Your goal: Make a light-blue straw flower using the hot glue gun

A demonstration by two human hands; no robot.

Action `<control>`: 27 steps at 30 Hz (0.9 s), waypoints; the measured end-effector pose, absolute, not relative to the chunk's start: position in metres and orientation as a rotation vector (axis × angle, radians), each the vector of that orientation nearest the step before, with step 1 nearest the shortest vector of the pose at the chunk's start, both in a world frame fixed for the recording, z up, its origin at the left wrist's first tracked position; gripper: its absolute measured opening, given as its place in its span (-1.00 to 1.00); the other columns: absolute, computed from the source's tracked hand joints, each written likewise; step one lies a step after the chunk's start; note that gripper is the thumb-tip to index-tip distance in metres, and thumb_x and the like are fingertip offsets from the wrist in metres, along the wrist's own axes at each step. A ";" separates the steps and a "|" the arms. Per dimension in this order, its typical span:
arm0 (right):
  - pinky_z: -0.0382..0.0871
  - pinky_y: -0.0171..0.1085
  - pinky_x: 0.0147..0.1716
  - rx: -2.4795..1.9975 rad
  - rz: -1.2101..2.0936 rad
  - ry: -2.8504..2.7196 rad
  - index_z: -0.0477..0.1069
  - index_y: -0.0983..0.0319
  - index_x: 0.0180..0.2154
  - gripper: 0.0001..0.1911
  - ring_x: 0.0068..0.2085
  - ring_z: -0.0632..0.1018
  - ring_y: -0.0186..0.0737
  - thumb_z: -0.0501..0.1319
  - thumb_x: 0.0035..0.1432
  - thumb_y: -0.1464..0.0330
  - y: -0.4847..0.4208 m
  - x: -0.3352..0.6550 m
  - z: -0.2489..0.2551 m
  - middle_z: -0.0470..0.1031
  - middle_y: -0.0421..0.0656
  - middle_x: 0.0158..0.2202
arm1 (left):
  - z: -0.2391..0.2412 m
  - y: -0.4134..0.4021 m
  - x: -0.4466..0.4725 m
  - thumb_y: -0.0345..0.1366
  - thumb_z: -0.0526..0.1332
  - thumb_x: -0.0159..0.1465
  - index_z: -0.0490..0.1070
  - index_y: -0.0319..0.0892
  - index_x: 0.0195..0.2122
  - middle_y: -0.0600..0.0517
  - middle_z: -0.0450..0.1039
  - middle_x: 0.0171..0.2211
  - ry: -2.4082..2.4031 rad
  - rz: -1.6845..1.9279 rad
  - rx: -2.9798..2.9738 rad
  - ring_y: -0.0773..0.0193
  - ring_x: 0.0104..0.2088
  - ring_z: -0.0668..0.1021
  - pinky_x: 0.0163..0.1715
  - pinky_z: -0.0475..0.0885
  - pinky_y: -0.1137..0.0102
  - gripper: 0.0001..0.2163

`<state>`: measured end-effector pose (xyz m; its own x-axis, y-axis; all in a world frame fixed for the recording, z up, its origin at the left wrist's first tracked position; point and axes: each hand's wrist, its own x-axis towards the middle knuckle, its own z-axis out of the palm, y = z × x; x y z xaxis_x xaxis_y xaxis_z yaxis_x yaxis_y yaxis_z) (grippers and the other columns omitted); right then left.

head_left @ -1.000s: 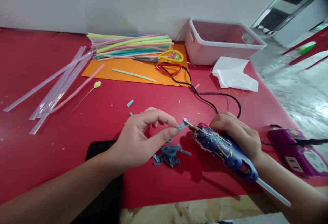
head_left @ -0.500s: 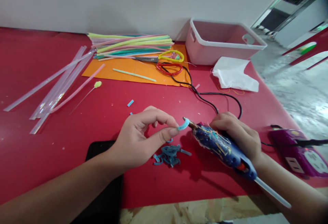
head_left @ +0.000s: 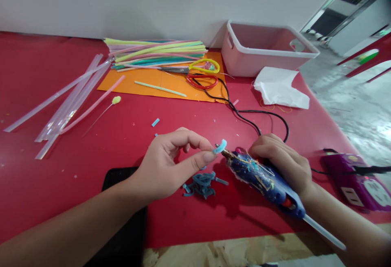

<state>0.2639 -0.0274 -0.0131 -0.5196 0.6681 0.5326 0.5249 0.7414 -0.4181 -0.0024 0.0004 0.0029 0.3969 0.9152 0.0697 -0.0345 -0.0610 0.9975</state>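
Between the thumb and forefinger of my left hand [head_left: 175,165] is a short, curved piece of light-blue pipe cleaner [head_left: 221,146]. My right hand [head_left: 282,163] is wrapped round a blue hot glue gun [head_left: 265,179], whose body is smeared with dried glue and bits of thread. Its metal nozzle lies right at the blue piece; whether the two touch I cannot tell. A clear glue stick [head_left: 325,232] sticks out of the gun's back end. Below my left fingertips, a small pile of cut blue pipe cleaner pieces [head_left: 203,184] lies on the red table [head_left: 171,226].
Behind lie a bundle of coloured pipe cleaners [head_left: 159,51], scissors [head_left: 203,68] on orange card [head_left: 128,88], and a plastic basket [head_left: 262,59]. Clear plastic strips [head_left: 73,100] are at left. A black phone-like slab [head_left: 128,234] sits under my left forearm, a purple power strip [head_left: 356,181] at right.
The glue gun's nozzle has shifted slightly left and down along the blue piece, whose free end now points up past it. My left hand has moved slightly to the right.
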 end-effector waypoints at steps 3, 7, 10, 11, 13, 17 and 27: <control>0.33 -0.16 -0.34 -0.889 0.266 -2.247 0.37 0.27 -0.16 -0.89 -0.40 0.46 -0.22 0.13 0.26 0.46 -0.028 0.263 -0.013 0.41 -0.14 -0.40 | 0.002 0.000 -0.003 -0.30 0.38 0.24 0.54 -0.18 -0.38 0.02 0.56 -0.38 0.850 0.927 1.392 0.33 -0.38 0.49 -0.36 0.38 0.41 -0.90; 0.33 -0.18 -0.34 -0.902 0.267 -2.254 0.36 0.28 -0.17 -0.89 -0.39 0.45 -0.23 0.13 0.25 0.49 -0.029 0.262 -0.012 0.39 -0.14 -0.40 | 0.002 -0.001 -0.004 -0.28 0.37 0.27 0.53 -0.18 -0.36 0.07 0.55 -0.40 0.802 0.902 1.349 0.38 -0.39 0.51 -0.35 0.41 0.47 -0.90; 0.32 -0.17 -0.33 -0.901 0.282 -2.254 0.36 0.28 -0.16 -0.89 -0.39 0.45 -0.23 0.14 0.25 0.47 -0.028 0.263 -0.014 0.40 -0.14 -0.39 | 0.003 -0.002 -0.004 -0.30 0.36 0.27 0.52 -0.18 -0.36 0.08 0.55 -0.41 0.786 0.894 1.333 0.41 -0.39 0.51 -0.35 0.42 0.51 -0.90; 0.32 -0.17 -0.33 -0.898 0.289 -2.255 0.36 0.28 -0.16 -0.89 -0.38 0.46 -0.22 0.15 0.25 0.46 -0.028 0.263 -0.014 0.40 -0.13 -0.38 | 0.003 -0.001 -0.004 -0.30 0.36 0.28 0.52 -0.19 -0.37 0.08 0.55 -0.41 0.783 0.891 1.328 0.41 -0.40 0.51 -0.36 0.42 0.51 -0.90; 0.32 -0.15 -0.31 -0.902 0.297 -2.256 0.36 0.28 -0.16 -0.89 -0.37 0.46 -0.21 0.16 0.25 0.46 -0.028 0.264 -0.015 0.41 -0.12 -0.37 | 0.003 -0.001 -0.004 -0.31 0.36 0.27 0.52 -0.19 -0.37 0.09 0.55 -0.42 0.778 0.887 1.314 0.42 -0.40 0.51 -0.36 0.43 0.53 -0.90; 0.32 -0.16 -0.29 -0.914 0.291 -2.264 0.37 0.28 -0.16 -0.88 -0.36 0.46 -0.22 0.14 0.24 0.50 -0.030 0.266 -0.014 0.42 -0.13 -0.36 | 0.004 -0.001 -0.003 -0.31 0.37 0.27 0.52 -0.18 -0.36 0.10 0.56 -0.43 0.772 0.880 1.262 0.44 -0.42 0.52 -0.40 0.44 0.56 -0.90; 0.32 -0.16 -0.32 -0.884 0.336 -2.246 0.37 0.26 -0.16 -0.87 -0.37 0.47 -0.23 0.14 0.24 0.50 -0.029 0.267 -0.013 0.43 -0.13 -0.37 | 0.001 -0.002 -0.003 -0.27 0.38 0.26 0.55 -0.18 -0.35 0.09 0.58 -0.42 0.762 0.873 1.242 0.46 -0.43 0.50 -0.41 0.42 0.58 -0.90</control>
<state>0.2668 -0.0290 -0.0134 -0.5297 0.6785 0.5089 0.4997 0.7345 -0.4591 -0.0030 -0.0018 0.0014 0.4756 0.8794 -0.0214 -0.1396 0.0995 0.9852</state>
